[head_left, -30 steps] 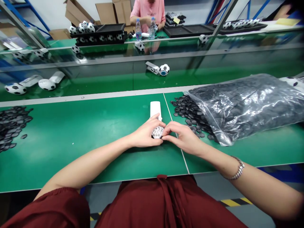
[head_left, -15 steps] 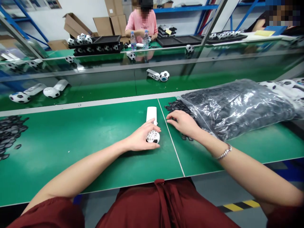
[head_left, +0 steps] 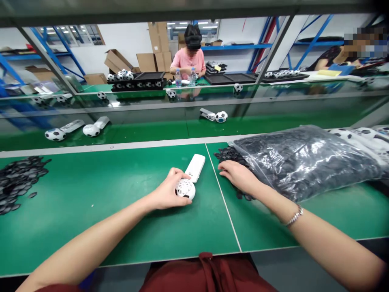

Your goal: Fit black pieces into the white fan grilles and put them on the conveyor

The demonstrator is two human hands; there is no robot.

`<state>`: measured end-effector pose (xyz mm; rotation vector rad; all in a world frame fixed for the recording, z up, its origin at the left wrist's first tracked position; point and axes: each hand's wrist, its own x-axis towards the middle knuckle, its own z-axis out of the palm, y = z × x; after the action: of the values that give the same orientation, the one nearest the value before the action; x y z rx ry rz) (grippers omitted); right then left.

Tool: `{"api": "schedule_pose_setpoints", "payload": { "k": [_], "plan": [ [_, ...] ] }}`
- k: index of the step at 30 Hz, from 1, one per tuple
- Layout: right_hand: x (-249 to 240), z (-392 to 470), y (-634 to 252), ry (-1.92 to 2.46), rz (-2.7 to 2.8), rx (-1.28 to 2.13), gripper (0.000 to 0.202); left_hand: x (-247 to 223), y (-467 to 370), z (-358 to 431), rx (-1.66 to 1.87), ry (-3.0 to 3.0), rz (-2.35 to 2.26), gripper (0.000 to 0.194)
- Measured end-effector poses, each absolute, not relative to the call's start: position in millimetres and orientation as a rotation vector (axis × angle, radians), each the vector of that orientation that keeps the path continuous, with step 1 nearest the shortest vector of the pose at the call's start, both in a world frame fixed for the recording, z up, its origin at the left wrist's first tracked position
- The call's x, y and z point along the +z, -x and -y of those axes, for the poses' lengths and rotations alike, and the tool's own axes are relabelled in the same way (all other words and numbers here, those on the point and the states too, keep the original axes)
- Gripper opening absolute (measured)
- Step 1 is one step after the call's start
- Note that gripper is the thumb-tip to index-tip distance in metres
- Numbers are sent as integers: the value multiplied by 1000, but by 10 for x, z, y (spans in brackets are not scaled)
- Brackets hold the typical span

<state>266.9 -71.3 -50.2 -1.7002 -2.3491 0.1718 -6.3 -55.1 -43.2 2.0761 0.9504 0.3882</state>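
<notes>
A small white handheld fan (head_left: 194,169) lies on the green worktop, its round soccer-ball head showing an openwork grille. My left hand (head_left: 170,190) is closed around that head, thumb at the near side and fingers at the far side; the handle points away to the right. Over the pile of small black pieces (head_left: 227,154) is my right hand (head_left: 238,175), its fingers curled and pinched together at the pile's left edge. Whatever lies between those fingertips is too small to make out.
A clear plastic bag (head_left: 306,162) full of black pieces lies to the right. More black pieces (head_left: 21,178) are heaped at the far left. Beyond the worktop's edge, similar fans (head_left: 91,129) rest on a green belt. Co-workers (head_left: 190,61) sit across it.
The fan has turned so its handle slants right, and its head has shifted left with my left hand. My right hand stays by the black pieces, its fingers closer together. The view has tilted up.
</notes>
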Motion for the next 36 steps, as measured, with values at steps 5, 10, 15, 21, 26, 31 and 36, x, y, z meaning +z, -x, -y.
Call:
{"api": "schedule_pose_setpoints", "payload": {
  "k": [5, 10, 15, 21, 26, 31, 36],
  "plan": [
    [-381, 913, -2416, 1417, 2240, 578, 21, -310, 185, 464, 265, -2124, -753, 60],
    [-329, 1059, -2153, 1263, 2214, 639, 15, -242, 180, 511, 237, -2179, -667, 60],
    [-361, 1130, -2003, 1179, 2178, 604, 11, -303, 135, 598, 323, -2152, -792, 56],
    [-417, 1114, -1893, 1130, 2204, 677, 12, -340, 109, 614, 350, -2134, -834, 55],
    [-457, 1087, -1859, 1114, 2245, 625, 12, -366, 89, 651, 402, -2136, -852, 52],
    [-469, 1068, -1848, 1134, 2226, 591, 9, -387, 51, 694, 450, -2117, -911, 42],
    [-435, 1026, -1841, 1221, 2228, 616, 10, -420, 20, 720, 517, -2096, -925, 40]
  ]
}}
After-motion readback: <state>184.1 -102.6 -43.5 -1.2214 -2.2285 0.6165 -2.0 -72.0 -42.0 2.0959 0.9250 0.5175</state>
